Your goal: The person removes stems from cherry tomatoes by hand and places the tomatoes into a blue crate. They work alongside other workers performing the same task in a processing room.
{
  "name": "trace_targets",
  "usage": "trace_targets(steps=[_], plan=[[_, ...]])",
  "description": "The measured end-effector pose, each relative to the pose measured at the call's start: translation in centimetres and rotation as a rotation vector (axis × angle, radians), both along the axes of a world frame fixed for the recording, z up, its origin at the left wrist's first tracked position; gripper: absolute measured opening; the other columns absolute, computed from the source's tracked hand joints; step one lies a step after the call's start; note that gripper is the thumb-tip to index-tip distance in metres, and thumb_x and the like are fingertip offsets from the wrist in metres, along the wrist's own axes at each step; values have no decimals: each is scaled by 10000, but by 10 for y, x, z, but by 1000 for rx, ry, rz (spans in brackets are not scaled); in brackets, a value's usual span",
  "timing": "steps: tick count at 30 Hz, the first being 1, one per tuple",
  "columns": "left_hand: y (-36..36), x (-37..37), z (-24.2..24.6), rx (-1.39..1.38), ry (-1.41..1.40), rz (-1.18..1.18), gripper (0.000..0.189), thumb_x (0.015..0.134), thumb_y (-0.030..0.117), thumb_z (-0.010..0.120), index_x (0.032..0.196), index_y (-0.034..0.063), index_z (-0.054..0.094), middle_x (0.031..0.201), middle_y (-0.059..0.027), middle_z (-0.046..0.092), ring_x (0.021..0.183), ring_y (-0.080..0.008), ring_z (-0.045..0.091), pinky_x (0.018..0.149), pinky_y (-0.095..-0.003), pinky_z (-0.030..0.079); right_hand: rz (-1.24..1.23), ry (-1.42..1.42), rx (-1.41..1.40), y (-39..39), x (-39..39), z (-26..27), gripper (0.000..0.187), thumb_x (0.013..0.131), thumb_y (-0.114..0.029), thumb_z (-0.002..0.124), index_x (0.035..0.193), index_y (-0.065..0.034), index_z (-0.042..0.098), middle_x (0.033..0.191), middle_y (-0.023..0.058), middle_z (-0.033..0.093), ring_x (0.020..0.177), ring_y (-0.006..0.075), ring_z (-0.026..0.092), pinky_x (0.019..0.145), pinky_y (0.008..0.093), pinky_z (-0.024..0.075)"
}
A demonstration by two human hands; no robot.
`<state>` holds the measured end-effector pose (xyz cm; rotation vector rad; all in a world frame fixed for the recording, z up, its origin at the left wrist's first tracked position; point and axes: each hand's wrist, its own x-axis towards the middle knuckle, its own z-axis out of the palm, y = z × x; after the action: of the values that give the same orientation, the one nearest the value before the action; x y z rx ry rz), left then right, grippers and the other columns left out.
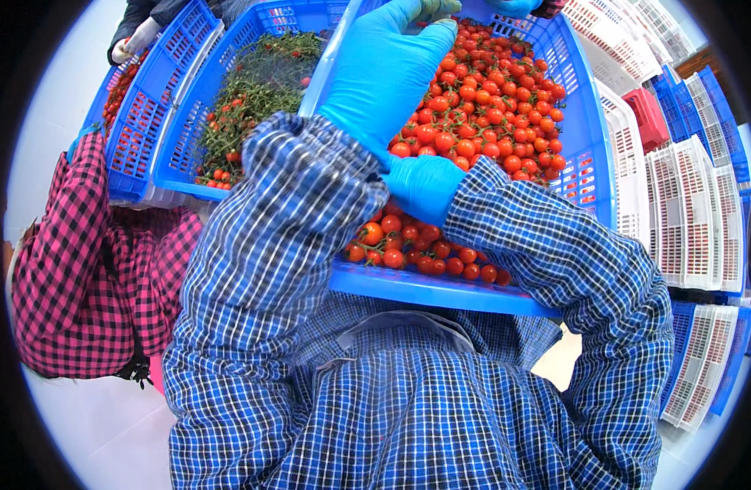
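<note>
My left hand [391, 70], in a blue glove with greenish stained fingertips, is raised over a blue plastic crate [437, 294] of red cherry tomatoes [492, 110]. Its fingers reach the top rim of the view, apart, with nothing seen between them. Just below, my right hand [426, 187], also in a blue glove, pinches the cuff of the left glove at the wrist; its fingertips are partly hidden. Some tomatoes in the crate bear green stems.
Left of the crate stands another blue crate [167, 177] with green stems and some tomatoes. A co-worker in a pink checked sleeve [63, 245] is at the left; other gloved hands show at the top. Stacked white crates [688, 214], blue crates and a red container [647, 119] are at the right.
</note>
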<state>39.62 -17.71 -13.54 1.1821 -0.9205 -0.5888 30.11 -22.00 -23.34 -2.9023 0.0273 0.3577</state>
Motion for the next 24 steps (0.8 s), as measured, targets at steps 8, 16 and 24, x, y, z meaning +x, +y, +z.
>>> trace_targets(steps=[8, 16, 24], plan=[[-18, 30, -47, 174, -290, 19, 239, 851, 167, 432, 1015, 39, 549, 954, -45, 569, 787, -124, 535, 720, -260, 439, -460, -281, 1143, -51, -14, 35, 277, 740, -36, 449, 1016, -50, 473, 911, 88, 512, 873, 225, 546, 745, 321, 452], [-16, 10, -46, 282, -204, -325, 245, 821, 233, 515, 1002, 72, 556, 771, -7, 581, 604, -68, 529, 536, -190, 415, -603, -687, 1451, -72, -39, 52, 278, 796, -170, 551, 1024, -34, 469, 875, 56, 548, 780, 139, 545, 711, 264, 454], [-14, 10, -39, 166, -493, -251, 155, 816, 212, 526, 840, 64, 569, 612, 36, 495, 516, -19, 424, 445, -167, 348, -502, -465, 1494, -81, -45, 61, 321, 827, -221, 506, 1074, -21, 456, 935, 78, 550, 761, 149, 563, 692, 252, 469]])
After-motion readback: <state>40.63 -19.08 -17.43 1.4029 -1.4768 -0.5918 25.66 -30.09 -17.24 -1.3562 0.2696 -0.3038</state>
